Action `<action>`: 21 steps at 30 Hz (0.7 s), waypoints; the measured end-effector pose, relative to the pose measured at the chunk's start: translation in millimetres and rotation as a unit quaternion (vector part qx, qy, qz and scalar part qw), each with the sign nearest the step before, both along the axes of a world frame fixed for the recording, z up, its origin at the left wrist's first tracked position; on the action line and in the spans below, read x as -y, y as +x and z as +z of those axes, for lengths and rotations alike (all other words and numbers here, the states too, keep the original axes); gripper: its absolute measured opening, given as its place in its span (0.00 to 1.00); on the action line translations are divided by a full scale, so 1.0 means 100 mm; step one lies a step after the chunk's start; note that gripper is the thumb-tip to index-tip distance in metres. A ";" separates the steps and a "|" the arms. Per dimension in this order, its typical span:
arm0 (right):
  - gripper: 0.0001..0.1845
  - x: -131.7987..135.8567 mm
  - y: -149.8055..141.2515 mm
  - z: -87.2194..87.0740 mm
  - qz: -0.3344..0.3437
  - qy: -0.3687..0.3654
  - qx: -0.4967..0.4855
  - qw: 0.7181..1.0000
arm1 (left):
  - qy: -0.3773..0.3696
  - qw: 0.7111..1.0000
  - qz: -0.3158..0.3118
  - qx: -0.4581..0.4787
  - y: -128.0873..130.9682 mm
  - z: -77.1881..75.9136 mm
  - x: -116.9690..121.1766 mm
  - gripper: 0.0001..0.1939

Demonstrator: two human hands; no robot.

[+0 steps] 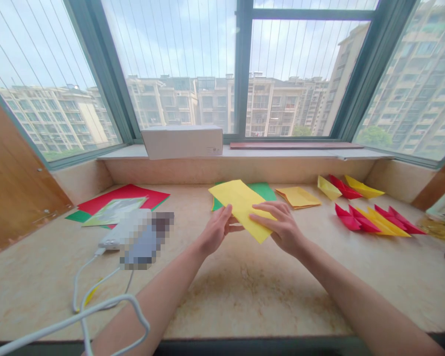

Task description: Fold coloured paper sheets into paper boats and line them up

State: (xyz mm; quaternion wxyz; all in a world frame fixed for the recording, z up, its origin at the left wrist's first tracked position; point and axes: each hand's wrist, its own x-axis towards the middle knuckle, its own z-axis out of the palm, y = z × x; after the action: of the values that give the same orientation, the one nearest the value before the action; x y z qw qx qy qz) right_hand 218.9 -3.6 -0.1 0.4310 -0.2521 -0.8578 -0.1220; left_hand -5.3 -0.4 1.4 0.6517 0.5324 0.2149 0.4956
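Above the counter, both hands hold one yellow sheet of paper (241, 205), tilted and longer than it is wide. My left hand (218, 230) grips its lower left edge, thumb on top and fingers beneath. On the right side, my right hand (280, 225) has its fingers across the sheet's face near the lower right edge; its thumb is hidden. Behind the held sheet lies green paper (264, 190), partly covered from view. To the right of it is a folded orange-yellow paper (298, 197), lying flat.
Folded paper boats in red and yellow (380, 222) stand at the right, beside a clear jar (443, 212). Coloured sheets (124, 198), a white power bank (128, 230), a blurred-out object (144, 247) and white cables (111, 299) occupy the left. A white box (181, 142) sits on the sill.
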 end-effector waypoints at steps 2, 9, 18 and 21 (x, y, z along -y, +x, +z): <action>0.25 0.01 -0.02 0.01 0.015 0.003 0.028 0.999 | -0.011 1.000 0.019 0.018 0.02 0.00 0.02 0.23; 0.14 -0.03 -0.04 0.01 0.034 -0.013 0.011 0.999 | -0.010 1.000 0.012 0.025 0.02 0.05 0.06 0.23; 0.04 -0.01 -0.10 0.03 -0.032 -0.079 -0.152 0.985 | 0.045 0.998 -0.034 -0.003 -0.01 0.09 0.12 0.23; 0.06 -0.01 -0.10 0.03 -0.054 -0.104 -0.164 0.980 | 0.062 0.997 -0.028 -0.045 0.02 0.10 0.14 0.24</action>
State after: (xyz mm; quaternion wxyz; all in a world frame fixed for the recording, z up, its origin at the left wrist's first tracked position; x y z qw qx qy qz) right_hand 208.8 -2.2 3.1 0.5296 -0.3582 -0.7688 -0.0119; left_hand -3.2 -14.2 11.4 0.6210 0.5994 0.1979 0.4648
